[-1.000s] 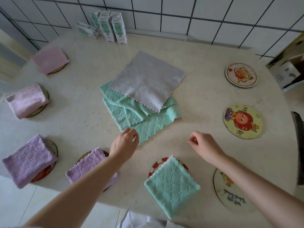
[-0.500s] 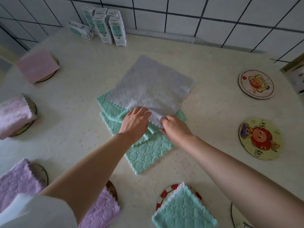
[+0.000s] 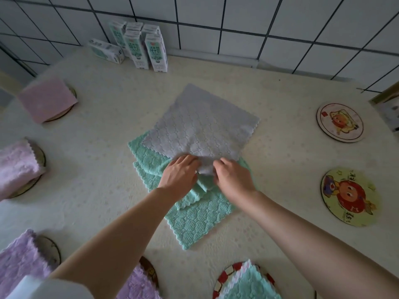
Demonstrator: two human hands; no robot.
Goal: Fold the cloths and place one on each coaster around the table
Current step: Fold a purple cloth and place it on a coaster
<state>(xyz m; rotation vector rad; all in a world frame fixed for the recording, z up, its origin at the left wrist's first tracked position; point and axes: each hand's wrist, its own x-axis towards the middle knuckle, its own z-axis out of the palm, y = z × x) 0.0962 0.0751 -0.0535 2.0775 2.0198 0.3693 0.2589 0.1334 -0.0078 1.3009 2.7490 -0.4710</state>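
Note:
A grey cloth (image 3: pixel 200 124) lies flat on top of mint green cloths (image 3: pixel 194 219) in the middle of the table. My left hand (image 3: pixel 180 176) and my right hand (image 3: pixel 232 178) both pinch the grey cloth's near corner. Folded pink and lilac cloths sit on coasters along the left: one at the far left (image 3: pixel 46 99), one at mid left (image 3: pixel 16 166), one at near left (image 3: pixel 19 264). A folded green cloth (image 3: pixel 248 285) rests on a red-rimmed coaster (image 3: pixel 224 275) at the bottom. Two picture coasters, the farther (image 3: pixel 340 121) and the nearer (image 3: pixel 350 196), lie bare on the right.
Several milk cartons (image 3: pixel 138 46) stand at the back by the tiled wall. The beige table (image 3: pixel 97 147) shows open surface between the central pile and the coasters. A further lilac cloth (image 3: pixel 138 285) lies under my left forearm.
Both hands moved from the table's near side up to the grey cloth and took hold of its near corner. The camera moved forward and closer to the pile.

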